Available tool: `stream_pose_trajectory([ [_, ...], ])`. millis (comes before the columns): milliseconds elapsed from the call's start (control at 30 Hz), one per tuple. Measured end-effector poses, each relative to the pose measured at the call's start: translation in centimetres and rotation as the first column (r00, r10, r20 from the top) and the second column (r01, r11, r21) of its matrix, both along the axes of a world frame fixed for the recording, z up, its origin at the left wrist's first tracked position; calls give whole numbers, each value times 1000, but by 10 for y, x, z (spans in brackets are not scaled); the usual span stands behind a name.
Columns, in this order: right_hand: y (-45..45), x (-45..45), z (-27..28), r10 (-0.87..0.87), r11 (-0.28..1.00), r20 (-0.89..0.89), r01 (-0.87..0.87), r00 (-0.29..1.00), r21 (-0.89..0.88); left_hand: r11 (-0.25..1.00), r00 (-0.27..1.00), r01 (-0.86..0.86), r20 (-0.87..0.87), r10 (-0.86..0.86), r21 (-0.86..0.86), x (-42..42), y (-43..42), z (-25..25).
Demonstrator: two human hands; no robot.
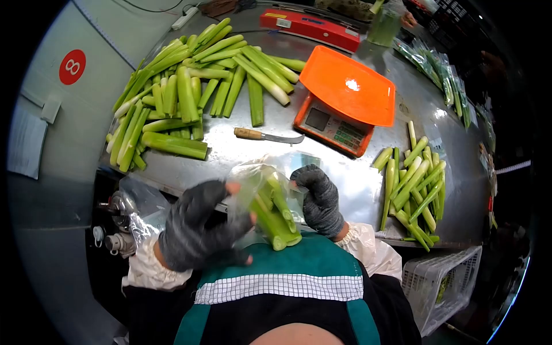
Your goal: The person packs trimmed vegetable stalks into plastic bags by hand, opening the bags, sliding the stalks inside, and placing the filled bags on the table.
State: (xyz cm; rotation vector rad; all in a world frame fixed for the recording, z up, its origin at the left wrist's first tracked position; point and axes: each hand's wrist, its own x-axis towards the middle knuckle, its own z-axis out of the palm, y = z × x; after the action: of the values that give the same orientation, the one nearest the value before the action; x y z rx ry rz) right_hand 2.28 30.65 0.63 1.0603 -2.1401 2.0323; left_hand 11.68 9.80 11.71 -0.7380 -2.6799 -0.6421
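Both of my hands wear grey fingerless gloves. My left hand [202, 225] is at the left side of a clear plastic bag [244, 172], its fingers spread, the fingertips near the bag. Inside the bag are several cut green stalks [275, 221], their thick ends toward my body. At the bag's right upper edge, my right hand [318, 200] has its fingers curled in a pinch on the plastic. Beyond the bag, a curved knife [267, 137] with a wooden handle lies on the metal table [230, 172].
A large pile of stalks [184, 92] lies at the back left, a smaller one [417, 184] at the right. An orange scale [348, 86] and a red box [310, 29] stand behind. Bagged stalks [443, 75] lie far right. A white crate [437, 287] is below the table.
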Motion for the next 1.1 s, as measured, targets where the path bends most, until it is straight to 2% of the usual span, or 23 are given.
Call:
stream_pose_trajectory([
  [33,-2,1,0,-41,998,76,45,996,-48,997,996,71,-45,-72,-28,7,-3,-4],
  [100,-8,-1,2,-16,990,115,32,993,-136,997,994,56,-91,-60,-49,16,-11,-19],
  [167,-16,-3,6,-116,992,7,117,993,-45,992,994,36,-95,-47,-118,26,-16,-27],
  [233,-25,-3,11,-93,993,82,99,992,-70,986,992,80,-87,-94,-147,31,-18,-29],
  [300,-33,-5,20,-126,992,69,127,990,-14,982,989,73,-115,-94,-176,36,-18,-31],
  [367,-41,-8,21,-126,992,42,127,991,-18,958,988,57,-120,-94,-282,38,-20,-26],
  [400,-45,-10,21,-135,991,38,136,990,-12,954,998,1,-56,-19,-301,37,-13,-19],
  [433,-49,-13,20,-145,988,3,145,989,-53,954,998,3,-65,-23,-299,37,-15,-25],
  [500,-54,-15,25,-140,985,32,142,990,-95,926,983,-170,-125,135,-338,42,-31,-52],
  [567,-51,-22,26,-165,985,-59,161,985,-62,938,985,-159,-120,127,-307,39,-43,-57],
  [600,-50,-27,28,-185,983,-142,182,973,-33,928,966,-227,-192,175,-297,34,-45,-46],
  [667,-30,-27,62,-144,988,-137,151,980,37,912,937,-300,-264,228,-279,27,-48,-21],
  [700,-20,-25,79,-142,988,-157,150,977,38,937,891,-320,-381,247,-141,24,-49,-7],
  [733,-12,-23,92,-130,992,-290,127,948,-29,947,826,-321,-489,280,0,21,-50,6],
  [767,-7,-24,99,-163,986,-420,164,893,-35,959,815,-284,-532,231,-19,17,-48,16],
  [833,3,-34,99,-109,994,-219,104,970,-37,925,845,-341,-485,224,-168,3,-41,35],
  [867,16,-29,111,-176,971,-374,222,911,84,954,861,-257,-484,154,-154,-3,-33,45],
  [900,27,-23,122,-163,981,-368,191,915,41,981,863,-157,-499,81,-113,-6,-34,49],
  [967,36,-30,116,-228,963,-431,269,873,34,969,905,-185,-412,104,-163,-25,-25,54],
  [1000,41,-35,107,-186,979,-181,167,966,-115,987,919,-111,-391,56,-119,-36,-18,53],
  [1033,57,-28,120,-218,973,-94,224,971,60,992,918,0,-394,-50,-127,-44,-10,60],
  [1067,66,-28,122,-197,979,-92,192,976,-60,996,895,69,-437,-89,-62,-52,-9,57],
  [1100,71,-28,123,-258,961,-78,247,963,-127,997,910,44,-409,-67,-65,-62,-5,63],
])
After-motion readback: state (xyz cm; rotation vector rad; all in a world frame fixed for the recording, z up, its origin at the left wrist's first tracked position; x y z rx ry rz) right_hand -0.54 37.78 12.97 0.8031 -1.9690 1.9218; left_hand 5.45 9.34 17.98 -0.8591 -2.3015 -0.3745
